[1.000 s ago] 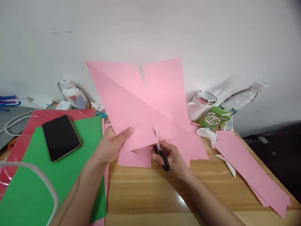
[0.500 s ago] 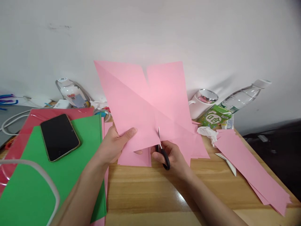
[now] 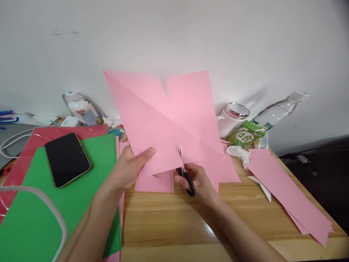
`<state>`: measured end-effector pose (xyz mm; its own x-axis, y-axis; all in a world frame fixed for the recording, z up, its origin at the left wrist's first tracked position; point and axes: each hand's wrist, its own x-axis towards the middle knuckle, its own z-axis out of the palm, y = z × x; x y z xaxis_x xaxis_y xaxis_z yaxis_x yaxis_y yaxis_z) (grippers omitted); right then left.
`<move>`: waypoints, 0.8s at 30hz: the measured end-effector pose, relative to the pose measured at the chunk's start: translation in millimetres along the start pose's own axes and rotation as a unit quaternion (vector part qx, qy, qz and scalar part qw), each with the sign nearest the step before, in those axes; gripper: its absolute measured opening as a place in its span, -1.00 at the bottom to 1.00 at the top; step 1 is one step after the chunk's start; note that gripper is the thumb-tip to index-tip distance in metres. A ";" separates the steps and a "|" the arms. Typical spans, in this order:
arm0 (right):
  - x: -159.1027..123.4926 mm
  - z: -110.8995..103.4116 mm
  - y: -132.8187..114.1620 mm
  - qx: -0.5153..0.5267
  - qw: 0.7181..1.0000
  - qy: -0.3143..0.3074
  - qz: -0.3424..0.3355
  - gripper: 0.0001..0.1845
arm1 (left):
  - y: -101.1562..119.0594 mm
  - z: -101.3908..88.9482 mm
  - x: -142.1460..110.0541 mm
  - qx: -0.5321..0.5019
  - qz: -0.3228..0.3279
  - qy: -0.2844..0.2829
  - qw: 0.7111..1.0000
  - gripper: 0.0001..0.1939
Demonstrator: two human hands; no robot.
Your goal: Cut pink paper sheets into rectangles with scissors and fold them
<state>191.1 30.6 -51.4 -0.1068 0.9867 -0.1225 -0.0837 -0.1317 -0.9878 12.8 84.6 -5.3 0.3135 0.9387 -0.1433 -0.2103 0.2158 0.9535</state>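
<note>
A large sheet of pink paper (image 3: 144,120) is held up above the table, with a diagonal crease and a notch in its top edge. My left hand (image 3: 133,163) grips its lower left part, thumb on the front face and fingers behind. In my right hand (image 3: 200,182) is a pair of black-handled scissors (image 3: 191,183), fingers wrapped round the handles. The blades point up and away, on the sheet's lower edge, one blade showing in front of the paper. More pink pieces (image 3: 156,183) lie beneath the sheet.
On the left, a phone (image 3: 67,160) rests on green paper (image 3: 40,211) beside a white cable. A white bottle (image 3: 83,109) stands behind. At right are a white mug (image 3: 230,122), a green box (image 3: 247,134), a clear bottle (image 3: 279,111), crumpled tissue (image 3: 240,154) and pink strips (image 3: 289,196).
The whole view has shifted slightly, so things sit a little further left. My hands, the sheet and the scissors keep almost the same arrangement.
</note>
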 end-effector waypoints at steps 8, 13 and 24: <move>1.0 -0.4 5.4 0.014 1.000 0.001 0.002 -0.77 | -1.0 -1.3 0.1 0.009 0.012 -0.018 1.000 -0.80; 0.3 0.8 2.6 0.021 1.000 -0.012 -0.014 -0.82 | 0.1 2.2 0.1 0.012 0.006 -0.022 1.000 -0.73; 3.0 -3.2 1.1 0.005 1.000 -0.018 -0.020 -0.83 | -1.3 6.6 -0.4 -0.007 -0.003 -0.025 1.000 -0.66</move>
<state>193.9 33.6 -53.2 -0.1391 0.9871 -0.0792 -0.0987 -0.0934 -0.9907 19.1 82.1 -4.7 0.3607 0.9227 -0.1360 -0.2215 0.2264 0.9485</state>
